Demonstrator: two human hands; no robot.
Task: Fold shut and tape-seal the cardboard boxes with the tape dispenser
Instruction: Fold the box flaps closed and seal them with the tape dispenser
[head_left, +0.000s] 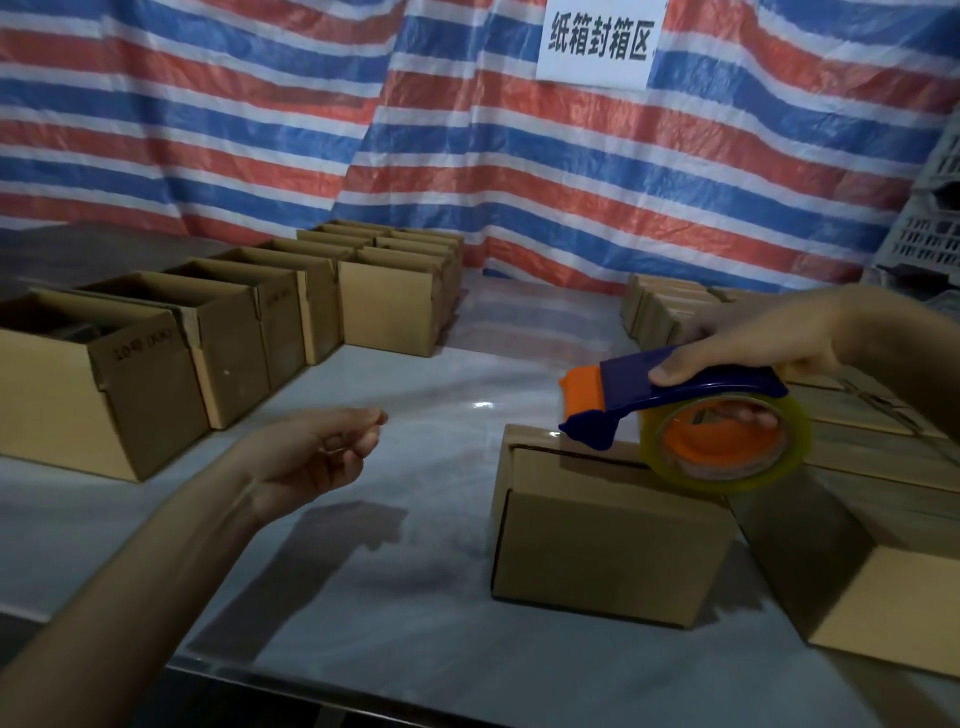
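- Your right hand (748, 338) is wrapped round the tape dispenser (649, 387): thumb on top of the blue body, fingers poking through the core of the tape roll (675, 467).
- The orange-and-blue nose points left and sits on the top of the closed box (608, 540), right at its left end where the flap seam starts.
- That seam runs left to right, same line as the dispenser's long axis, so my guess is the pull goes right, straight along it. Can't tell whether tape is already down on that seam.
- Your left hand (317, 457) hangs over the table (415, 597), well left of the box, fingers loosely curled with nothing in them as far as I can see. It's the free one — I'd use it to pin the box so it doesn't slide.
- Watch the right side: more closed boxes (878, 441) sit just beside and behind the roll, and an open flap (893, 597) sticks out near right — not much room there.
- The row of open boxes (130, 374) along the left is well apart and not in your way.
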